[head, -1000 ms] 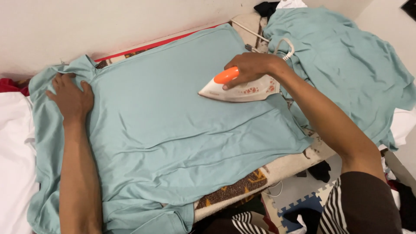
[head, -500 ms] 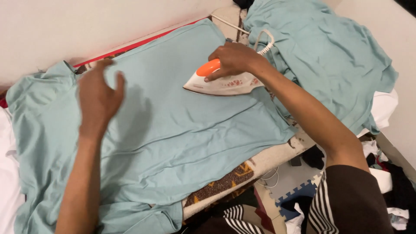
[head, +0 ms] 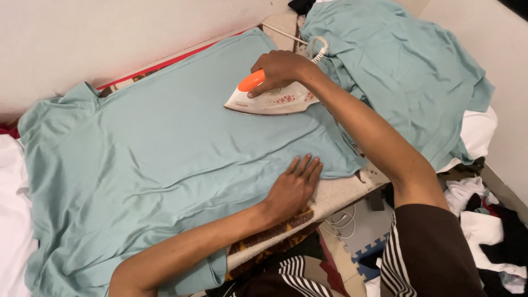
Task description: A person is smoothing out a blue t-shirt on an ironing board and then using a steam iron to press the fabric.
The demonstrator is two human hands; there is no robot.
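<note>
**Ironing a teal shirt, 2 hands on the job**

Head view, the only 1:

- Right hand [head: 280, 69], upper centre of frame: fingers curled tight around the orange handle of the iron [head: 272, 99]. Firm grip, hand fully closed on it.
- The iron is white with a small red floral print on its side. Soleplate sits flat on the cloth, nose pointing toward frame left. White cord [head: 318, 45] loops up just behind the wrist toward the top of the frame.
- Left hand [head: 291, 187], centre, slightly lower right: open and flat, fingers extended and close together, palm down. Holds nothing. It presses on the shirt's lower hem edge, heel of the hand over the patterned cover beneath.
- Teal shirt [head: 159, 159] lies spread across the left and centre of frame, collar end at upper left, light wrinkles through the middle. Iron sits on its upper right part, near the hem side.
- Patterned blanket [head: 330, 192] shows beneath the shirt along the lower right edge, brown and cream.
- 2nd teal garment [head: 401, 71] is crumpled at upper right, just beside the iron arm.
- White cloth [head: 14, 220] at the far left edge.
- Loose clothes pile [head: 489, 214] at lower right, white and dark pieces.
- Pale wall [head: 110, 38] runs across the top left.
</note>
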